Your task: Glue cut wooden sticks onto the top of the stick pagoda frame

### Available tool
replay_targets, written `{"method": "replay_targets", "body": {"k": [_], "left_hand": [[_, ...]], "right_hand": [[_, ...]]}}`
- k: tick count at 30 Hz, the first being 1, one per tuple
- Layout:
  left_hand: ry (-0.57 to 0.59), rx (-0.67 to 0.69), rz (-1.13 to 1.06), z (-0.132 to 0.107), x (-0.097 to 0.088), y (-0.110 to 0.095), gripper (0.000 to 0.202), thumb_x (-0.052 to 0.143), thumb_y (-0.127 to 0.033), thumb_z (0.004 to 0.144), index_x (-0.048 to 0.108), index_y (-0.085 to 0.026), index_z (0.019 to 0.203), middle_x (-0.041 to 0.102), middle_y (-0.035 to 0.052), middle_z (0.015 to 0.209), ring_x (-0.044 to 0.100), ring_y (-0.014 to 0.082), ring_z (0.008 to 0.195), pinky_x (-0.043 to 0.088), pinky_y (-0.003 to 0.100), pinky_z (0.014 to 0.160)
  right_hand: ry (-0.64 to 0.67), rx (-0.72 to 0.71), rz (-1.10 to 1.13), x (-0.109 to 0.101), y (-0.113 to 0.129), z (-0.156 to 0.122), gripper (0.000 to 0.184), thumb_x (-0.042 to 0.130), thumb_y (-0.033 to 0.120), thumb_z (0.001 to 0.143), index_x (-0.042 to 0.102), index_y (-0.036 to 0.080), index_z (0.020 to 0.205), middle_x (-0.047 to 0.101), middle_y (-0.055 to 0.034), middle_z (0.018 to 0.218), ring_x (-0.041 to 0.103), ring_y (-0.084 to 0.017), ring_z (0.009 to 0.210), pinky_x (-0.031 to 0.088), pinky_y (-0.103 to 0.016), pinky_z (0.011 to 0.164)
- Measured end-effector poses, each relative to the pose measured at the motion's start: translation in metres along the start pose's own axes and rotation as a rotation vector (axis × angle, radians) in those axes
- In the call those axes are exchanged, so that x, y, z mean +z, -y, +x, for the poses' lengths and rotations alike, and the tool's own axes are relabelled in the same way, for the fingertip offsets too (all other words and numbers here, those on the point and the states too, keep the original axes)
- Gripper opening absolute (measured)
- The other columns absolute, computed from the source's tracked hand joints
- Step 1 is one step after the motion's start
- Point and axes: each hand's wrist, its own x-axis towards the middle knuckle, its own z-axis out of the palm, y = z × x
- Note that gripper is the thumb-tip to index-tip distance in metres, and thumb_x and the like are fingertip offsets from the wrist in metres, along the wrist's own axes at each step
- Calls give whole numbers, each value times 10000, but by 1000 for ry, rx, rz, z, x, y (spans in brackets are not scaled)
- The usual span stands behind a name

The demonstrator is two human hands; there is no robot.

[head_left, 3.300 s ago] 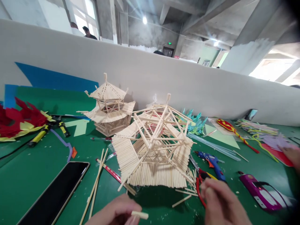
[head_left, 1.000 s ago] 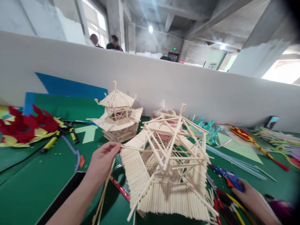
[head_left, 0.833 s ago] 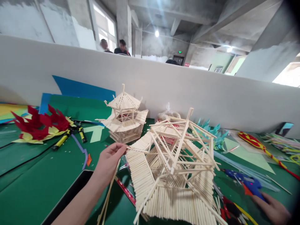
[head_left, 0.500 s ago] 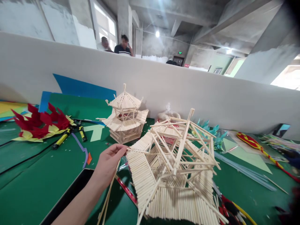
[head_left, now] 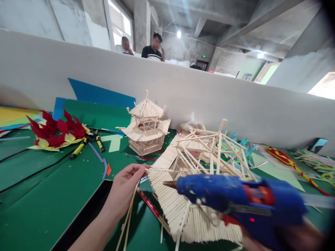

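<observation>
A large roof frame of pale wooden sticks (head_left: 199,164) stands on the green table (head_left: 47,181) in front of me. My left hand (head_left: 124,190) pinches a thin stick at the frame's left corner. My right hand (head_left: 295,240) shows only at the bottom right edge, gripping a blue hot glue gun (head_left: 235,200). The gun is held level in front of the frame, its metal nozzle pointing left toward my left hand's fingertips. Behind the frame stands a smaller finished stick pagoda (head_left: 146,127).
A black phone (head_left: 86,218) lies under my left forearm, with loose sticks (head_left: 127,223) and a red ruler (head_left: 150,207) beside it. Red and yellow paper cut-outs (head_left: 56,130) and yellow-handled pliers (head_left: 78,148) are at left. Coloured paper crafts (head_left: 288,158) lie at right. Two people stand behind the white partition (head_left: 209,101).
My right hand reached right to the glue gun on the table, picked it up and brought it in front of the frame. My left hand went from near me to the frame's left corner.
</observation>
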Motion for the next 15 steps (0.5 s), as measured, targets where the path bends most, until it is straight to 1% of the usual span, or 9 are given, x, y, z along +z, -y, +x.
{"method": "replay_targets", "body": {"k": [3, 5, 7, 9, 12, 15], "left_hand": [[17, 8, -1, 1, 0, 1, 157, 604, -280, 755, 577, -126, 767, 614, 10, 787, 572, 122, 696, 467, 281, 637], [25, 21, -1, 1, 0, 2, 126, 565, -251, 789, 566, -125, 789, 597, -4, 773, 574, 124, 701, 474, 302, 648], [27, 32, 1, 2, 0, 3, 125, 545, -251, 805, 562, -127, 805, 589, -6, 778, 571, 122, 696, 476, 304, 646], [27, 38, 5, 3, -1, 4, 136, 535, -260, 812, 562, -127, 820, 587, -3, 788, 571, 122, 695, 479, 303, 641], [30, 36, 11, 4, -1, 5, 142, 529, -264, 816, 561, -127, 835, 586, -2, 791, 570, 119, 685, 482, 295, 623], [34, 30, 14, 4, -2, 6, 148, 526, -267, 819, 560, -128, 854, 587, 2, 804, 572, 118, 683, 486, 293, 616]], "right_hand": [[38, -67, -59, 1, 29, 9, 427, 520, 378, 787, 452, 348, 1207, 618, -53, 1023, 592, -261, 869, 519, -383, 655], [63, -126, -110, 5, 45, 17, 502, 513, 370, 762, 413, 348, 1253, 634, -55, 1019, 600, -294, 879, 522, -405, 676], [76, -165, -140, 10, 57, 25, 537, 499, 369, 750, 398, 314, 1275, 628, -65, 1058, 592, -314, 918, 517, -423, 709], [80, -179, -147, 15, 67, 31, 527, 479, 358, 756, 407, 276, 1272, 627, -77, 1069, 593, -313, 930, 520, -410, 702], [113, -209, -148, 21, 81, 36, 478, 413, 291, 790, 423, 189, 1257, 662, -104, 974, 633, -274, 829, 531, -349, 630], [138, -233, -138, 27, 92, 36, 470, 365, 229, 801, 416, 110, 1253, 678, -124, 878, 650, -240, 709, 524, -310, 566]]}}
